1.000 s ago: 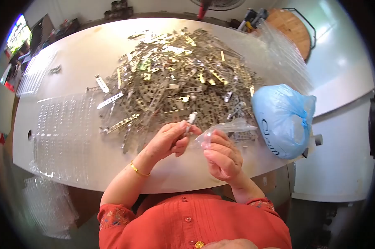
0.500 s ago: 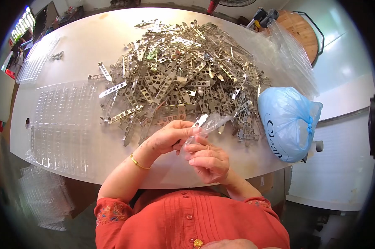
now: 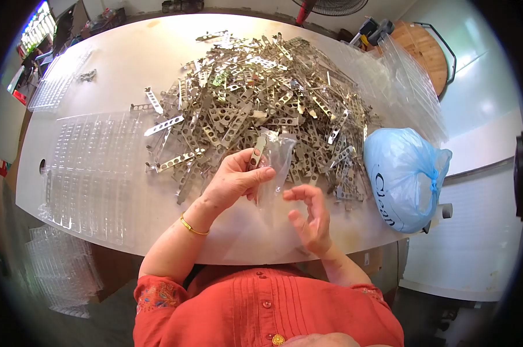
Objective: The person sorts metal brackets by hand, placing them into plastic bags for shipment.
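My left hand (image 3: 238, 178) is closed on a perforated metal strip (image 3: 257, 153), which stands up between thumb and fingers. A crumpled clear plastic bag (image 3: 280, 157) is pinched in the same hand and hangs to the right of the strip. Just right of the bag, my right hand (image 3: 312, 222) has its fingers apart, with nothing visible in them. Beyond both hands lies a large heap of perforated metal strips (image 3: 238, 98).
Clear plastic trays (image 3: 90, 173) lie at the left of the white table (image 3: 122, 63). A tied blue bag (image 3: 403, 179) sits at the right edge. More clear trays (image 3: 412, 81) lie at the back right, near a round wooden top (image 3: 417, 49).
My right hand has let go of the plastic bag and moved right and down, its fingers spreading. The strip and bag in my left hand have turned more upright.
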